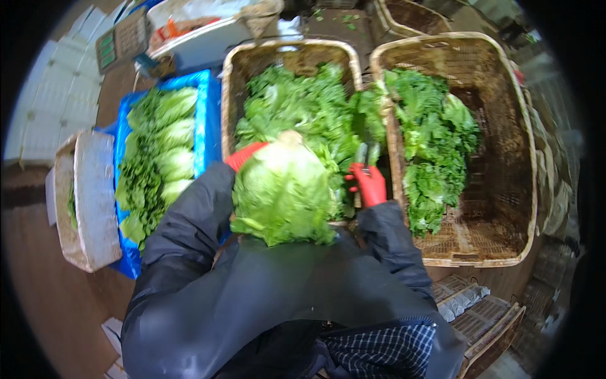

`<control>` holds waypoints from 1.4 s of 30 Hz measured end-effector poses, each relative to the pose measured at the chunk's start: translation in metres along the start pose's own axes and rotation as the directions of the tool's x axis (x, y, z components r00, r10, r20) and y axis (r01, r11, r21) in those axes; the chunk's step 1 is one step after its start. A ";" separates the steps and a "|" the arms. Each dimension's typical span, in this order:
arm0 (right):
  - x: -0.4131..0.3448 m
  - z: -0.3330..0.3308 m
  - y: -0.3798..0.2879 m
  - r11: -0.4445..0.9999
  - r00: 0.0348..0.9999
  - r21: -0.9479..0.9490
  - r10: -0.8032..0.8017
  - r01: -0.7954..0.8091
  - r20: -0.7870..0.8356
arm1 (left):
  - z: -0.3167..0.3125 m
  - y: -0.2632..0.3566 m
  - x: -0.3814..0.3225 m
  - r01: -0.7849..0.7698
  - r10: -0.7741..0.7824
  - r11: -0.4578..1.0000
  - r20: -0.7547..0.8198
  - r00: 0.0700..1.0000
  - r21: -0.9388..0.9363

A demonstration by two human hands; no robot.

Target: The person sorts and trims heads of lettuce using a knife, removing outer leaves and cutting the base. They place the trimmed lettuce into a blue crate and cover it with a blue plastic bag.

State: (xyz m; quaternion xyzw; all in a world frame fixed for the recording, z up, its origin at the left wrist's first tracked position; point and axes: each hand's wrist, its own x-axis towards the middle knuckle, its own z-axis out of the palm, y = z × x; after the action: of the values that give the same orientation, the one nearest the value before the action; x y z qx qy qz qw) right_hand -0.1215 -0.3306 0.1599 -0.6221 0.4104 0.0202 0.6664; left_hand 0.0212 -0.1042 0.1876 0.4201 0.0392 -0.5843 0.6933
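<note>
My left hand point(245, 154), in a red glove, supports a large head of leafy lettuce point(284, 194) from its far left side. Most of that hand is hidden behind the leaves. The pale stem end point(290, 138) of the head points away from me, and its leaf tips hang near my dark apron. In my right hand point(370, 185), also gloved in red, is a knife point(363, 152), its blade pointing away and blurred against the greens. That hand is apart from the head, between the middle crate point(228, 94) and the right crate point(531, 142).
Loose lettuce leaves point(293, 104) fill the middle crate; more leaves point(431, 151) lie along the right crate's left side. At left, a blue-lined box point(202, 118) holds a row of lettuce heads point(175, 132) beside a white foam box point(97, 199). A keypad device point(124, 40) stands behind.
</note>
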 end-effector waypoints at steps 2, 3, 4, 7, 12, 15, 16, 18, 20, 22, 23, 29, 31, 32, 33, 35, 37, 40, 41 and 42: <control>-0.027 -0.006 -0.026 0.981 0.972 -0.084 -0.159 0.175 0.172 | -0.028 -0.025 -0.017 -0.053 0.063 0.994 0.101 0.993 -0.096; -0.046 -0.006 -0.037 0.953 0.912 -0.065 -0.263 0.297 0.315 | -0.040 -0.037 -0.025 -0.018 0.027 0.992 0.069 0.997 -0.128; -0.061 -0.013 -0.055 0.776 0.751 -0.286 -0.335 0.562 0.569 | -0.051 -0.044 -0.037 -0.001 0.036 0.951 0.109 0.993 -0.309; -0.091 0.008 -0.084 0.029 0.373 -0.398 -0.417 0.917 0.829 | -0.062 -0.055 -0.066 0.255 0.031 0.721 0.398 0.917 -0.644; -0.095 0.047 -0.093 -0.213 0.262 -0.423 -0.525 0.881 0.810 | -0.026 -0.051 -0.097 -0.108 0.063 0.932 -0.138 0.988 -0.345; -0.093 0.041 -0.088 -0.251 0.284 -0.441 -0.483 0.862 0.829 | -0.007 -0.047 -0.098 -0.130 0.082 0.916 -0.141 0.987 -0.379; -0.091 0.036 -0.086 -0.252 0.281 -0.437 -0.479 0.864 0.832 | -0.005 -0.045 -0.096 -0.145 0.109 0.954 -0.146 0.983 -0.262; -0.087 0.027 -0.081 -0.256 0.289 -0.437 -0.460 0.862 0.840 | -0.003 -0.043 -0.091 -0.225 0.225 0.968 -0.011 0.974 -0.108; -0.079 0.023 -0.075 -0.221 0.268 -0.420 -0.500 0.880 0.824 | -0.004 -0.042 -0.085 -0.231 0.231 0.972 0.002 0.973 0.052; -0.068 0.021 -0.070 -0.190 0.225 -0.396 -0.576 0.898 0.786 | -0.005 -0.042 -0.080 -0.314 0.308 0.940 0.061 0.949 0.133; -0.062 0.020 -0.067 -0.142 0.273 -0.424 -0.578 0.895 0.769 | -0.004 -0.042 -0.076 -0.240 0.239 0.966 0.020 0.971 0.092; -0.037 0.003 -0.049 -0.126 0.289 -0.433 -0.578 0.893 0.764 | -0.001 -0.048 -0.058 -0.189 0.195 0.971 0.030 0.980 -0.146; -0.023 -0.010 -0.042 -0.095 0.279 -0.392 -0.553 0.915 0.785 | -0.009 -0.051 -0.049 -0.201 0.183 0.969 0.130 0.975 0.145; -0.014 -0.015 -0.036 -0.048 0.474 -0.578 -0.519 0.814 0.711 | -0.015 -0.052 -0.045 -0.185 0.155 0.960 0.149 0.977 0.212; 0.003 -0.023 -0.038 0.041 0.769 -0.790 -0.264 0.612 0.582 | -0.022 -0.052 -0.041 -0.184 0.138 0.939 0.174 0.975 0.289; 0.017 -0.045 -0.023 0.059 0.793 -0.811 -0.263 0.582 0.550 | -0.037 -0.049 -0.039 -0.405 0.268 0.814 0.348 0.898 0.417; 0.024 -0.066 -0.007 0.191 0.852 -0.872 -0.382 0.452 0.358 | -0.048 -0.044 -0.042 -0.426 0.305 0.816 0.335 0.891 0.391; 0.019 -0.070 0.018 0.726 0.853 -0.534 -0.521 0.432 -0.018 | -0.046 -0.029 -0.041 -0.374 0.347 0.872 0.140 0.927 0.316; 0.011 -0.062 0.027 0.893 0.911 -0.212 -0.411 0.398 -0.022 | -0.042 -0.024 -0.038 -0.393 0.381 0.882 0.097 0.919 0.261; 0.006 -0.050 0.033 0.926 0.926 0.130 -0.367 0.354 0.086 | -0.035 -0.020 -0.031 -0.426 0.421 0.883 0.070 0.904 0.199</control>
State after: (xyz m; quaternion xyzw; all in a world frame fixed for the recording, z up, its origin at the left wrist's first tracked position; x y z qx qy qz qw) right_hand -0.1617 -0.3681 0.1350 -0.6465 0.2525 -0.0921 0.7140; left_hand 0.0100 -0.0576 0.1708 0.4819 -0.1238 -0.4249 0.7563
